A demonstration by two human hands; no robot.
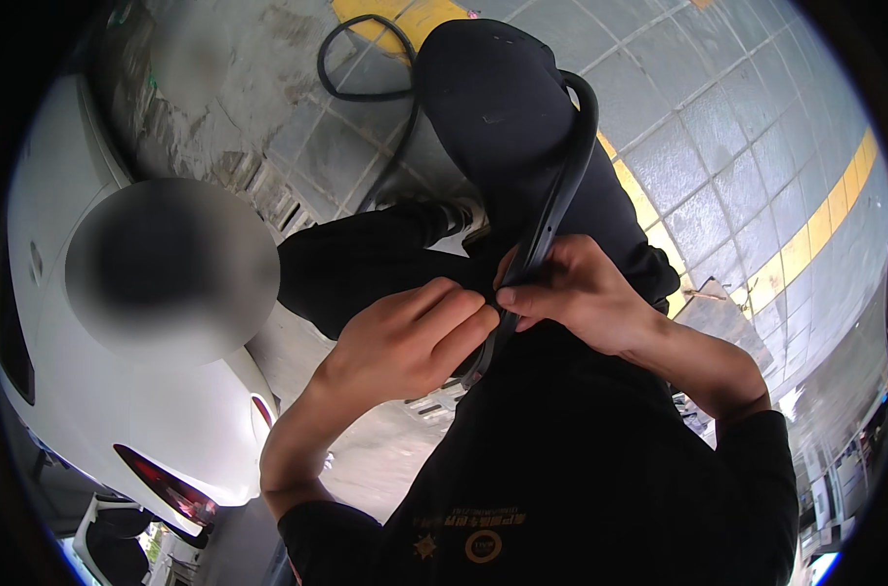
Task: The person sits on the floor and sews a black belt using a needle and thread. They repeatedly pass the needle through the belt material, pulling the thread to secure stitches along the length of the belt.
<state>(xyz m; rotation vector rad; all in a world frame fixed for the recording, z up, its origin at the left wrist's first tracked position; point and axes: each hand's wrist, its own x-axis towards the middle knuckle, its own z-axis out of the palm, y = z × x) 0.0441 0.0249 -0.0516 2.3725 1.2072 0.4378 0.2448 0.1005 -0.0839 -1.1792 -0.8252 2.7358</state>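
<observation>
The black strip (585,132) looks like rubber, smooth with a soft sheen. The person's black trousers (493,88) and black shirt (581,459) are matt cloth. The white car body (170,410) is smooth and glossy, its red tail lamp (166,481) shiny, plastic-looking. Grey floor tiles (708,146) gleam; the upper-left ground (249,88) looks rough.

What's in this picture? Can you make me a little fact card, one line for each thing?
Left hand: fingers curled at a black strip
Right hand: grips the same strip, thumb in front
Strip: runs up across a dark trouser leg
Floor: gray tiles, yellow lines, black loop
At left: white car
</observation>
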